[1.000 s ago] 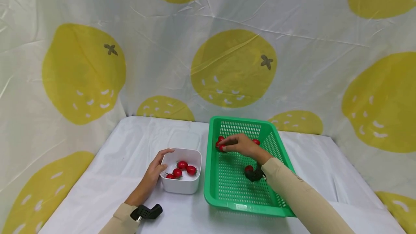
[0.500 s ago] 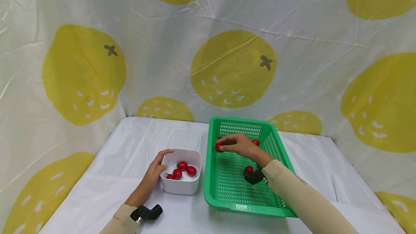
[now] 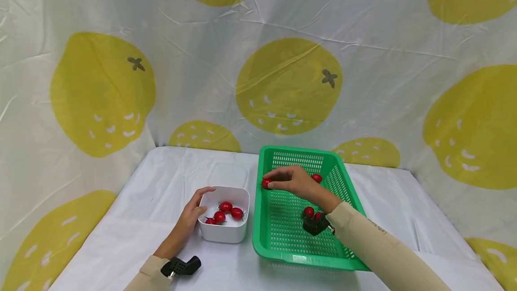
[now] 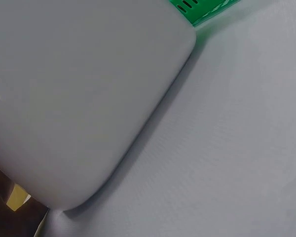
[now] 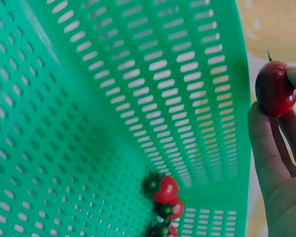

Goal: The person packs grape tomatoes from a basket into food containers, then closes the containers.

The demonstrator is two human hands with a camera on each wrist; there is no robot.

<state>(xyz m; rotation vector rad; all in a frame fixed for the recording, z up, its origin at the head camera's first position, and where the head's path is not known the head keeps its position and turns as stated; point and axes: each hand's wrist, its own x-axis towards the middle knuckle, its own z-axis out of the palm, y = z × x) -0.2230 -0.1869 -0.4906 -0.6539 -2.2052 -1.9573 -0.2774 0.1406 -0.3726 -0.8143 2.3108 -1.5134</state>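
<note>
My right hand (image 3: 296,183) pinches a cherry tomato (image 3: 266,184) between thumb and fingers, over the left wall of the green basket (image 3: 262,219). Seen from the right wrist, that tomato (image 5: 276,89) shows a small green stem and appears beside the basket's rim. My left hand (image 3: 187,217) grips the left side of a white square box (image 3: 226,235). In the box lie several cherry tomatoes (image 3: 225,206). The left wrist view shows mainly the box's outer wall (image 4: 89,98).
More cherry tomatoes (image 3: 317,178) lie in the basket, some (image 3: 308,212) partly behind the black right wrist camera (image 3: 315,225). A clear, flat square lid-like thing (image 3: 227,175) lies behind the box. White cloth (image 3: 161,183) covers the table, and a lemon-print curtain (image 3: 194,80) hangs behind.
My right hand has drawn the tomato a little up and left, from inside the basket to its left wall. The left hand and the box stay in place.
</note>
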